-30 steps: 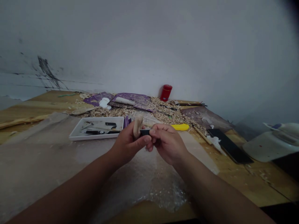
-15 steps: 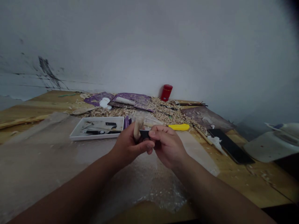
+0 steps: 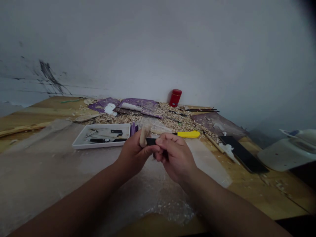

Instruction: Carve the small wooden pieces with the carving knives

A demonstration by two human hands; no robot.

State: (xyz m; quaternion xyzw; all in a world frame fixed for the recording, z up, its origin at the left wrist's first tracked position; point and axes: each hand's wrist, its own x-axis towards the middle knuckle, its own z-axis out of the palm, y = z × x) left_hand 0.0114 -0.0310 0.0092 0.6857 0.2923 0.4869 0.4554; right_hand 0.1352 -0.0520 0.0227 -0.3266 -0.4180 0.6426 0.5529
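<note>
In the head view, my left hand (image 3: 132, 154) is closed around a small pale piece of carved wood (image 3: 144, 135), held upright above the plastic-covered table. My right hand (image 3: 177, 156) pinches a thin black blade (image 3: 150, 141) between thumb and fingers. The blade's left end meets the wood's right side. Fingertips of both hands touch or nearly touch below it. The wood's lower part is hidden in my left palm. Just behind my right hand lies a tool with a yellow handle (image 3: 189, 134).
Left of my hands, a white tray (image 3: 84, 146) holds a pen-like tool and small black blades. Wood shavings (image 3: 182, 126) and purple sheets (image 3: 148, 104) lie behind, near a red canister (image 3: 175, 98). A black phone-like slab (image 3: 243, 154) and white container (image 3: 288, 153) are at right.
The black blade has turned slightly against the wood, and its visible outline now looks more like a rectangle. My right hand has shifted slightly left. Both grips remain.
</note>
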